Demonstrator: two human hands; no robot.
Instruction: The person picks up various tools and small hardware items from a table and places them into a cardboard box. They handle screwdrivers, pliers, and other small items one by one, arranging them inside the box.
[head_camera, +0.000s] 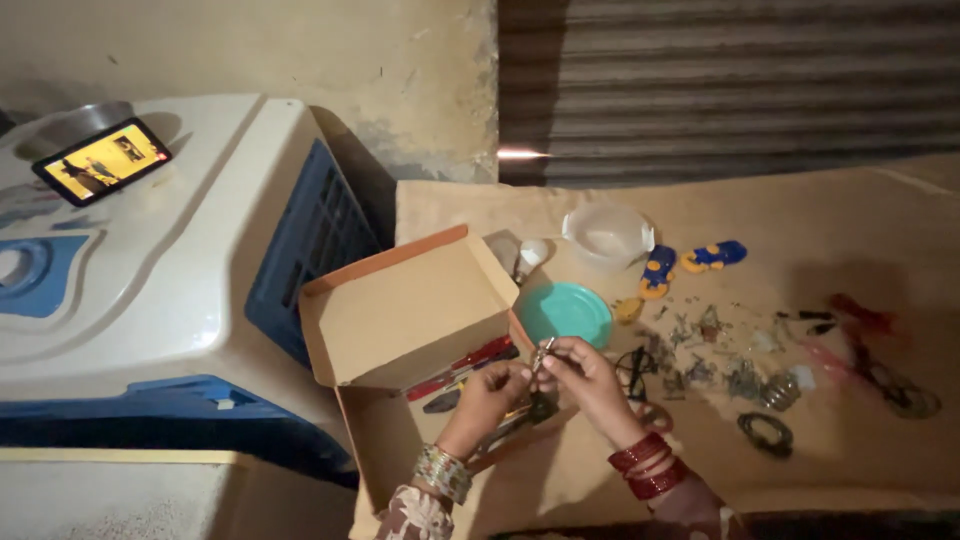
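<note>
**Two hands pinch a small metal part above an open cardboard box**

Seen from above, the left hand (492, 388) and right hand (585, 375) meet over the front edge of an open cardboard box (400, 320). Between them sits a small metal part (542, 354), thin and shiny. The fingers of both hands close on it, the left from below and the right from beside it. It is too small and dim to identify.

Inside the box lie red-handled tools (462, 366), partly hidden by the left hand. Just behind the hands sit a teal lid (566, 312) and a clear plastic tub (606, 234). Scattered small hardware (712, 350) lies to the right on brown paper, blurred in low light. Both forearms are cut off by the bottom edge.
</note>
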